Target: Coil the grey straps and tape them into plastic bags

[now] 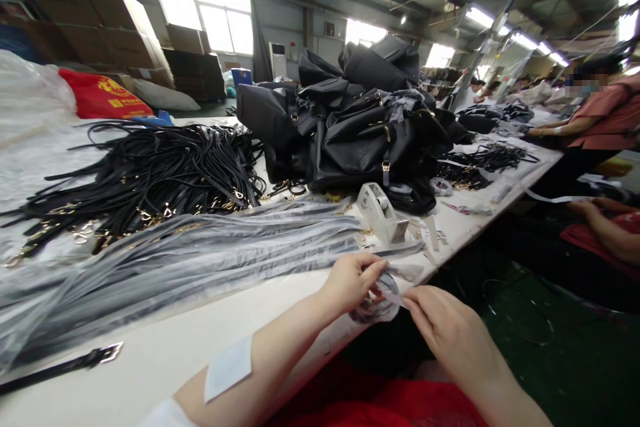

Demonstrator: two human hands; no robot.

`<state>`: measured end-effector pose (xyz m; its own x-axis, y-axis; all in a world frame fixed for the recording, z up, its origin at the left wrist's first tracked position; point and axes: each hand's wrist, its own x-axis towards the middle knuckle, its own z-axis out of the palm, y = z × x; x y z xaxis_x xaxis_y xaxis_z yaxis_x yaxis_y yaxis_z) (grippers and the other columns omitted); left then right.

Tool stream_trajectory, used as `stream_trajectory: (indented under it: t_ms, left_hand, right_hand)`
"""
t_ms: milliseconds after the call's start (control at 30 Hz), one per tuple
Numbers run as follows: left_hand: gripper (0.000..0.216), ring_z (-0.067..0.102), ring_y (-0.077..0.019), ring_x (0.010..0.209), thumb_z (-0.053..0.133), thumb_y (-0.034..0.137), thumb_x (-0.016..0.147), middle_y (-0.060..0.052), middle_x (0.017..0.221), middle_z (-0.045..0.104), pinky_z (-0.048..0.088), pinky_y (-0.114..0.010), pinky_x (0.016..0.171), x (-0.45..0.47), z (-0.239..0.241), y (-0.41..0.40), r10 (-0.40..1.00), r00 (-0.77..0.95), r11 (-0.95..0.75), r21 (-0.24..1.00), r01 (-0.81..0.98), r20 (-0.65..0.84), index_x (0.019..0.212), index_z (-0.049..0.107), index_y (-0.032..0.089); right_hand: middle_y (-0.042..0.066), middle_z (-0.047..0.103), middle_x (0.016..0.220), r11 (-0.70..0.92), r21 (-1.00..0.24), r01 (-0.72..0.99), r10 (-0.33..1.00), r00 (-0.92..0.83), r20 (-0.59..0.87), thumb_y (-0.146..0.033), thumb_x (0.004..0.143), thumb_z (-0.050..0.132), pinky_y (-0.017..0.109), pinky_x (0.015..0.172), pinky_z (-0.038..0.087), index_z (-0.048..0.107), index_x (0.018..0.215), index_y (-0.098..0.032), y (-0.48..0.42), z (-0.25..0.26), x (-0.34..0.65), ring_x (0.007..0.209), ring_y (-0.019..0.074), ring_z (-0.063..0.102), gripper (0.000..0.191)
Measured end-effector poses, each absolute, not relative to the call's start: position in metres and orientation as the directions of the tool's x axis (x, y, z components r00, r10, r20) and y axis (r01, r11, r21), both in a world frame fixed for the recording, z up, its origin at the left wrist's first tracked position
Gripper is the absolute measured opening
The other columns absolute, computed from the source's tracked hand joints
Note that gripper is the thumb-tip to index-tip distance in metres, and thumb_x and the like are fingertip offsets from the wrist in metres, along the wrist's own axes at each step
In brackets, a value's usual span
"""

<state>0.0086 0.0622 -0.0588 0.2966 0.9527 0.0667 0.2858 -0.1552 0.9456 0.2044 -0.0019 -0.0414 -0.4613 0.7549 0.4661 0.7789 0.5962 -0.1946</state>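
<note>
My left hand (351, 281) is closed at the upper rim of a round, shiny clear roll (376, 311) at the table's front edge; it looks like a tape roll, with some orange-red at its middle. Between thumb and fingers, my right hand (447, 323) pinches a pale strip of tape (395, 299) that reaches to the roll. Just behind the hands stands a white tape dispenser (377, 213). Long plastic-wrapped straps (215, 250) lie across the table to the left, one wrapped end (407, 271) close to my left fingertips. A pale blue patch (229, 368) sits on my left forearm.
A heap of black bags (345, 120) rises behind the dispenser. Black straps with gold clasps (165, 173) are piled at left. One buckled strap (65, 370) lies near the front left. Along the table's right side are a co-worker (600, 113) and another person's hands (593, 213).
</note>
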Motion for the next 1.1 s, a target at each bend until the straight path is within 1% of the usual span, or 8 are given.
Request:
stream_trajectory:
  t_ms: [267,367,433,600,767,867,967,1100]
  left_hand:
    - [0.042,0.053,-0.0103,0.061,0.045,0.038,0.096,0.000,0.064,0.063,0.038,-0.019,0.060,0.003,-0.031,0.046,0.779,0.606,-0.437,0.833,0.340,0.161,0.078,0.073,0.014]
    - [0.035,0.051,-0.0100,0.061,0.061,0.047,0.087,0.001,0.064,0.063,0.036,-0.020,0.060,0.007,-0.027,0.036,0.723,0.664,-0.511,0.794,0.328,0.191,0.079,0.074,0.015]
    - [0.028,0.053,-0.0102,0.062,0.071,0.043,0.079,0.002,0.067,0.066,0.036,-0.020,0.060,0.010,-0.029,0.034,0.739,0.647,-0.500,0.795,0.344,0.185,0.081,0.075,0.015]
    - [0.019,0.061,-0.0121,0.069,0.063,0.027,0.080,0.000,0.076,0.074,0.042,-0.019,0.067,0.009,-0.031,0.036,0.842,0.526,-0.328,0.887,0.326,0.118,0.083,0.078,0.016]
    - [0.017,0.059,-0.0113,0.068,0.062,0.019,0.078,-0.001,0.074,0.071,0.043,-0.019,0.067,0.003,-0.019,0.033,0.765,0.580,-0.448,0.878,0.166,0.281,0.081,0.078,0.015]
    - [0.017,0.055,-0.0111,0.064,0.061,0.019,0.080,-0.001,0.068,0.065,0.043,-0.021,0.065,0.003,-0.014,0.028,0.687,0.618,-0.544,0.835,0.090,0.381,0.081,0.077,0.014]
    - [0.017,0.056,-0.0127,0.072,0.060,0.020,0.082,-0.003,0.075,0.062,0.045,-0.022,0.070,0.004,-0.011,0.024,0.680,0.592,-0.574,0.816,0.064,0.432,0.085,0.076,0.015]
    - [0.014,0.058,-0.0150,0.086,0.060,0.017,0.083,-0.005,0.089,0.059,0.047,-0.025,0.081,0.005,-0.009,0.020,0.665,0.582,-0.606,0.793,0.056,0.468,0.085,0.074,0.017]
  right_hand:
    - [0.002,0.070,0.085,0.569,-0.424,0.705,0.789,-0.323,0.522,-0.020,0.096,0.052,0.026,0.073,0.049,0.062,0.093,-0.021,0.012,-0.028,0.203,0.077,0.0169,0.067,0.011]
    - [0.001,0.070,0.083,0.520,-0.511,0.684,0.829,-0.261,0.495,-0.017,0.093,0.052,0.024,0.070,0.049,0.064,0.091,-0.021,0.011,-0.028,0.198,0.074,0.0157,0.067,0.012]
    - [0.001,0.071,0.082,0.472,-0.569,0.673,0.860,-0.210,0.465,-0.019,0.092,0.053,0.024,0.068,0.048,0.065,0.090,-0.021,0.010,-0.029,0.196,0.072,0.0155,0.066,0.012]
    - [0.003,0.070,0.079,0.300,-0.764,0.571,0.942,-0.050,0.333,-0.038,0.091,0.057,0.026,0.066,0.049,0.068,0.091,-0.019,0.011,-0.031,0.198,0.070,0.0172,0.065,0.022]
    - [0.002,0.066,0.067,-0.027,-0.954,0.297,0.989,-0.132,-0.069,-0.060,0.090,0.052,0.025,0.051,0.043,0.070,0.095,-0.015,0.016,-0.037,0.200,0.054,0.0149,0.056,0.049]
    - [-0.001,0.060,0.055,-0.244,-0.963,0.118,0.900,-0.342,-0.270,-0.052,0.082,0.067,0.023,0.046,0.037,0.071,0.081,-0.013,0.011,-0.040,0.193,0.044,0.0113,0.047,0.039]
    - [0.001,0.065,0.064,-0.307,-0.944,-0.120,0.903,-0.349,-0.250,-0.039,0.075,0.078,0.022,0.054,0.041,0.072,0.080,-0.014,0.006,-0.037,0.182,0.055,0.0123,0.055,0.026]
    - [0.002,0.065,0.067,-0.288,-0.929,-0.230,0.938,-0.264,-0.225,-0.043,0.071,0.081,0.022,0.054,0.043,0.070,0.084,-0.014,0.004,-0.033,0.176,0.055,0.0115,0.055,0.034]
